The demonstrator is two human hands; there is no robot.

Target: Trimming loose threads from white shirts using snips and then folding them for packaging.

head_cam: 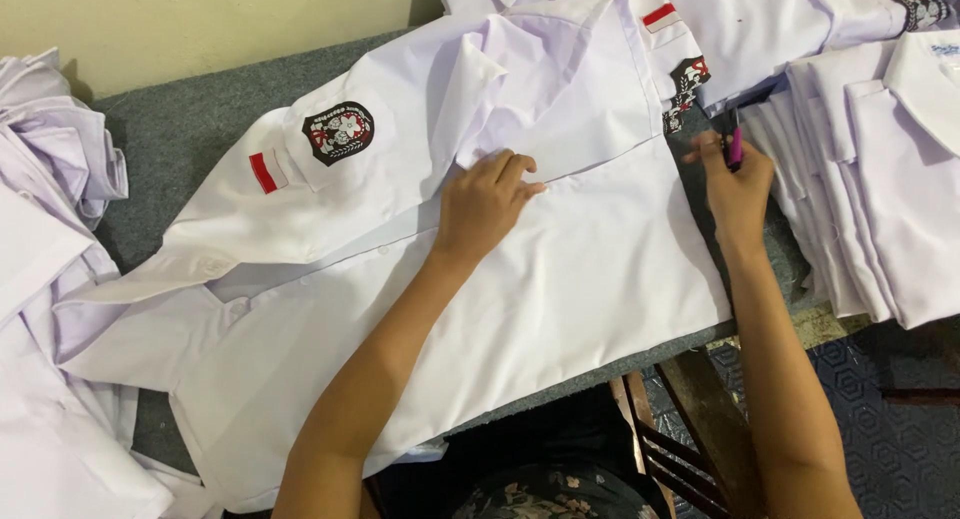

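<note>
One white shirt (560, 279) lies spread across the grey surface (180, 129), its hem reaching the near edge. The left hand (485, 204) presses flat on it, fingers loosely curled, holding nothing. The right hand (738, 184), at the right edge, is closed around small pink-handled snips (735, 144) beside a stack of folded shirts (880, 179).

head view | looks steeply down | close over table (180, 129) | single view

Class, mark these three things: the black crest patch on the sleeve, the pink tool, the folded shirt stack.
black crest patch (338, 132), head view, patch centre
pink tool (735, 147), head view, its handle
folded shirt stack (890, 189), head view, top shirt's front
</note>
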